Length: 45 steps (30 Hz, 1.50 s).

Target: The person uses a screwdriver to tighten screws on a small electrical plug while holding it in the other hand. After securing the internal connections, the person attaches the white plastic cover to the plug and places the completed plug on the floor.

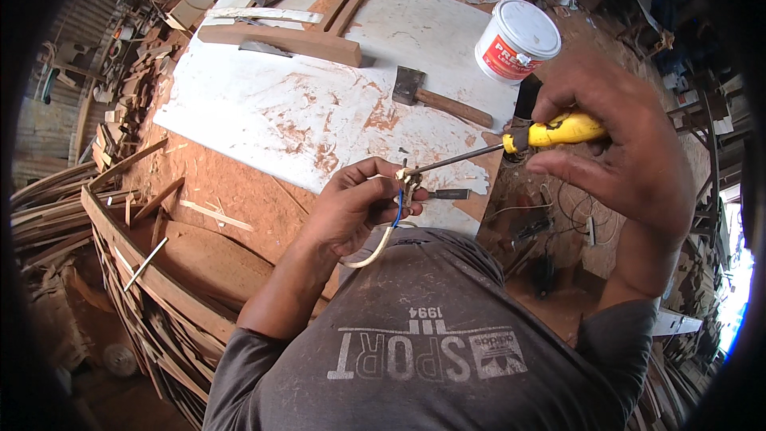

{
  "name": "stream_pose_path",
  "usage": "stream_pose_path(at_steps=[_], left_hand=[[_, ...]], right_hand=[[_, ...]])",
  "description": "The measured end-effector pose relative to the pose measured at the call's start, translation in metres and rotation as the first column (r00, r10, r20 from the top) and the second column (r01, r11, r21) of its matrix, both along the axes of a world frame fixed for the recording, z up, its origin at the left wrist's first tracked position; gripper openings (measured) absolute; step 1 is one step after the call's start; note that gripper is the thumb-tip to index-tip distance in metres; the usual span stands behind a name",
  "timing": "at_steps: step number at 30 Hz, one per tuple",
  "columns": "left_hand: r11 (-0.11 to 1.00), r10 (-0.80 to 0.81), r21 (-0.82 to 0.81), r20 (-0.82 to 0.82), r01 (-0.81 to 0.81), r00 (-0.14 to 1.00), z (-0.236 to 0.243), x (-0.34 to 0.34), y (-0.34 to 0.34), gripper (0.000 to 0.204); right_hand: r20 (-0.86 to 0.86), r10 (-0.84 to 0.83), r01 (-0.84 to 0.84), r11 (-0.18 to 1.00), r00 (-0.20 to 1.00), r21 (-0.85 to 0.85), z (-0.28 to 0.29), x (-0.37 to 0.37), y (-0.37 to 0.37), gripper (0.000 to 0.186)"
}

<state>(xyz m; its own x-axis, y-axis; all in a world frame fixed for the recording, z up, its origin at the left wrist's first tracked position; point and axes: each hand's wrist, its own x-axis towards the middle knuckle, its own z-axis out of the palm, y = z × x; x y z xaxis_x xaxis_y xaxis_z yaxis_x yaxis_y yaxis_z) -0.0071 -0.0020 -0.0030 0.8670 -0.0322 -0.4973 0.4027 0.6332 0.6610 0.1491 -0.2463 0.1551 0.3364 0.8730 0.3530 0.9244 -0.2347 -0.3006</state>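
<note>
Two hands working: my left hand [359, 206] is pinching a small fitting [409, 179] with blue wire [398, 209] near the white tabletop's [435, 32] edge; my right hand [634, 132] is curling round a yellow screwdriver [562, 129], tip at the fitting.

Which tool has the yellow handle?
The screwdriver in the person's right hand: its handle is yellow, while the hammer on the white board has a brown wooden one.

Left hand [351, 203], centre of frame — I see thumb and fingers pinched, left forearm [283, 287] slanting up from lower left. Right hand [638, 140], right of centre — fingers curled above, thumb below, wrist bent inward.
</note>
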Motion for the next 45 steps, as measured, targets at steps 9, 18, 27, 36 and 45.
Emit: stream_pose_path(at_steps=[9, 18, 27, 36, 45], left_hand=[[0.986, -0.165, 0.016, -0.047, 0.166, 0.985, -0.018, -0.010, 0.001, 0.012], [0.940, -0.314, -0.207, -0.211, 0.271, 0.926, -0.064, -0.027, -0.001, 0.015], [0.903, -0.398, -0.289, -0.288, 0.317, 0.871, -0.072, -0.032, -0.010, 0.015], [0.892, -0.426, -0.298, -0.295, 0.341, 0.855, -0.077, -0.031, -0.010, 0.026], [0.878, -0.438, -0.349, -0.302, 0.329, 0.847, -0.078, -0.031, -0.011, 0.025]], right_hand=[[0.013, 0.029, -0.025, 0.963, 0.999, -0.268, -0.006, 0.002, -0.003, 0.028], [-0.222, 0.022, -0.136, 0.846, 0.975, -0.516, -0.030, -0.012, -0.005, 0.027], [-0.426, -0.041, -0.183, 0.863, 0.904, -0.471, -0.076, -0.010, -0.029, 0.023], [-0.479, -0.214, -0.211, 0.697, 0.851, -0.685, -0.062, -0.011, -0.020, 0.023], [-0.454, -0.071, -0.219, 0.804, 0.888, -0.553, -0.082, -0.007, -0.031, 0.024]])
